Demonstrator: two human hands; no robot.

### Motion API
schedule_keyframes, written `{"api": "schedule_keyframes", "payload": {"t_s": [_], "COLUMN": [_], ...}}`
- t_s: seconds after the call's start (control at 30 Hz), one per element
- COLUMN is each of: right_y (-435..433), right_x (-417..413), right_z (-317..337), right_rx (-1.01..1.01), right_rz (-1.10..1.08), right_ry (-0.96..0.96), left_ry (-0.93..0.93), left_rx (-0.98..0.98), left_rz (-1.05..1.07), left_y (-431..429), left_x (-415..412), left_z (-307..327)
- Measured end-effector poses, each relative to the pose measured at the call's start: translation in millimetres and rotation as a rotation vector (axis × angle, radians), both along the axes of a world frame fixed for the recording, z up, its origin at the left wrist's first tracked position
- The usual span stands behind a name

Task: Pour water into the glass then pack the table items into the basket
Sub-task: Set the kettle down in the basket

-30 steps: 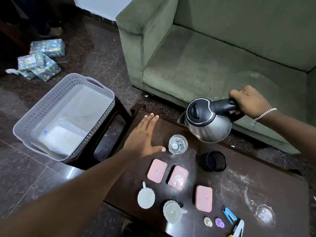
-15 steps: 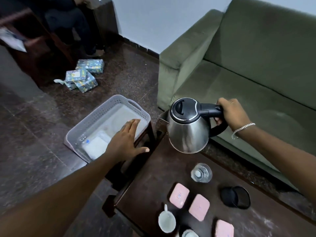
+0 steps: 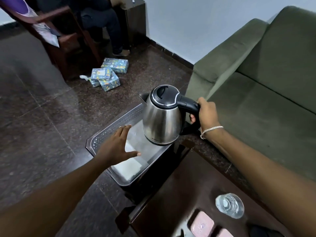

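My right hand [image 3: 206, 115] grips the black handle of a steel kettle [image 3: 162, 120], held upright above the far end of the grey perforated basket [image 3: 112, 128]. My left hand [image 3: 116, 147] hovers over the basket's near half, fingers spread, holding nothing. A white folded item [image 3: 127, 167] lies in the basket's near end. The glass [image 3: 230, 205] with water stands on the dark wooden table [image 3: 179, 194] at the lower right. A pink lidded box [image 3: 201, 225] shows at the bottom edge.
The basket rests on a dark stool beside the table. A green sofa [image 3: 266, 93] fills the right side. Several wrapped packets [image 3: 108, 76] lie on the dark tiled floor. A seated person's legs [image 3: 109, 31] and a wooden chair are at the far back.
My right hand has carried the kettle left from over the glass to above the basket. My left hand has moved from the table to over the basket. The view has swung left.
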State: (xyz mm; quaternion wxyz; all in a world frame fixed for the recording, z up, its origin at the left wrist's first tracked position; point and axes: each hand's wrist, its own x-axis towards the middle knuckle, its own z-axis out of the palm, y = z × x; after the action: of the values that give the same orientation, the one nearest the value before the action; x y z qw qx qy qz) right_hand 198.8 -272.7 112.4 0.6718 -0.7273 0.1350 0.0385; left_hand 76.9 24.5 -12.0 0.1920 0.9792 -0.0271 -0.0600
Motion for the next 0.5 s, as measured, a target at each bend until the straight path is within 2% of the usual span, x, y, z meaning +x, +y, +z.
{"api": "schedule_keyframes", "payload": {"t_s": [0.23, 0.5], "right_y": [43, 52], "right_x": [5, 2], "right_z": [-52, -87], "right_rx": [-0.068, -0.078], "right_rz": [0.020, -0.009], "right_ry": [0.001, 0.001], "left_ry": [0.084, 0.123], "left_rx": [0.008, 0.014], "left_rz": [0.012, 0.019], "left_y": [25, 40], "left_x": [1, -1], "left_z": [-20, -39]}}
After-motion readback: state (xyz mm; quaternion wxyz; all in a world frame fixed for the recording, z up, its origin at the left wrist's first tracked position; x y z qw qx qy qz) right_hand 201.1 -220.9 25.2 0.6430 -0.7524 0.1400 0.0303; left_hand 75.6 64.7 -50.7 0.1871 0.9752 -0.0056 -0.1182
